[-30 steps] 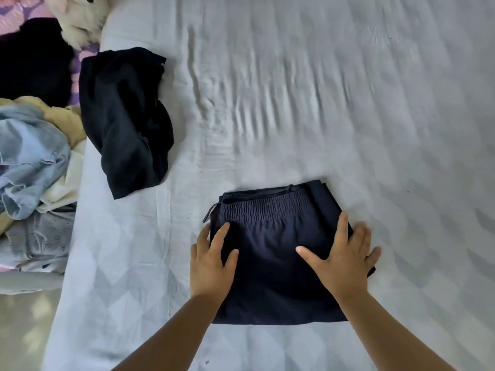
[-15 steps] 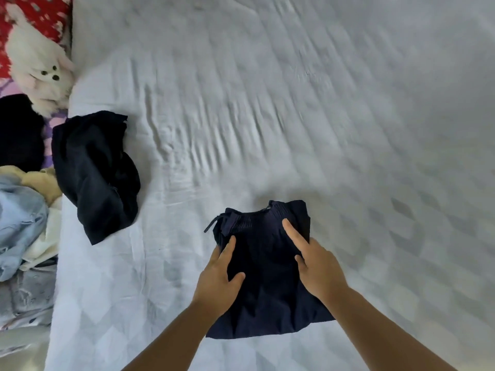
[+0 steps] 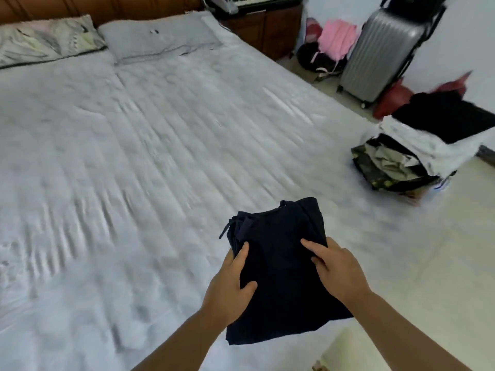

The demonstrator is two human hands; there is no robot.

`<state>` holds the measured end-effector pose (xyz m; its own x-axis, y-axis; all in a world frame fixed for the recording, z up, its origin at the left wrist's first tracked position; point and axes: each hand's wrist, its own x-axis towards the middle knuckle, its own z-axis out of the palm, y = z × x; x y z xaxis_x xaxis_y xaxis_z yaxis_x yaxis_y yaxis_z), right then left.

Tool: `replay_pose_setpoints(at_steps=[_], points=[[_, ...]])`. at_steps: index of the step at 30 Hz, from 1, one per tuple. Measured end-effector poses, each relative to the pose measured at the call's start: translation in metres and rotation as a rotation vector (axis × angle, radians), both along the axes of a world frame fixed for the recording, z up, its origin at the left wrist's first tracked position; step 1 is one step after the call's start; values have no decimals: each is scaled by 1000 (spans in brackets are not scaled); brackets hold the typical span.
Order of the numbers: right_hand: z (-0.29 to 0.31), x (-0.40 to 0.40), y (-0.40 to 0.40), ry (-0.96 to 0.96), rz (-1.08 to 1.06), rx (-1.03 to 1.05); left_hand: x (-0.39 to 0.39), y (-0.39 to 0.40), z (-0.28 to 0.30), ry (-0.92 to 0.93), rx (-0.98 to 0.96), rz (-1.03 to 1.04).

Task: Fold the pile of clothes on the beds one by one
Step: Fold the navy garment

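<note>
Both hands, left point(image 3: 229, 286) and right point(image 3: 338, 273), grip folded navy drawstring shorts point(image 3: 278, 269) above a white quilted bed point(image 3: 134, 156), thumbs on top, fingers curled beneath.

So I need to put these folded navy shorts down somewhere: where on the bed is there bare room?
Both hands, left hand and right hand, grip the folded shorts. The bed is bare sheet from the shorts up to the two pillows. It is crowded only at the right edge, by the stack of folded clothes.
</note>
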<state>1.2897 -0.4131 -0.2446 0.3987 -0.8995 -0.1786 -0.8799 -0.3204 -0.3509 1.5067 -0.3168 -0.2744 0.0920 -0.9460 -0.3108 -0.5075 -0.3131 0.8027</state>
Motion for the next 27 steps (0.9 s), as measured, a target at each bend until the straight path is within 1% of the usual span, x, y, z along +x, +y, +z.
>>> replay_pose_setpoints(at_steps=[5,8,13,16,18,20,22,24,25,27], points=[[-4,-116,-75,-37,-39,10,-113,-82,2,-17,33,-29],[-17,-180,-124,23,16,39,-177,-129,-10,10,84,-29],[-36,-236,-194,108,120,53,-241,-180,-31,127,160,20],[-47,-250,-234,124,163,41,-265,-203,-45,174,163,75],[-56,-253,-256,118,161,35,-275,-218,-55,183,140,99],[-66,-252,-273,167,131,2,-278,-232,-62,188,146,108],[-76,-249,-283,260,85,-4,-276,-245,-70,150,228,119],[-86,-246,-284,305,59,36,-270,-250,-79,61,333,117],[-89,-246,-282,302,56,56,-266,-251,-83,29,366,110],[-93,-245,-275,253,46,80,-261,-249,-88,22,398,115]])
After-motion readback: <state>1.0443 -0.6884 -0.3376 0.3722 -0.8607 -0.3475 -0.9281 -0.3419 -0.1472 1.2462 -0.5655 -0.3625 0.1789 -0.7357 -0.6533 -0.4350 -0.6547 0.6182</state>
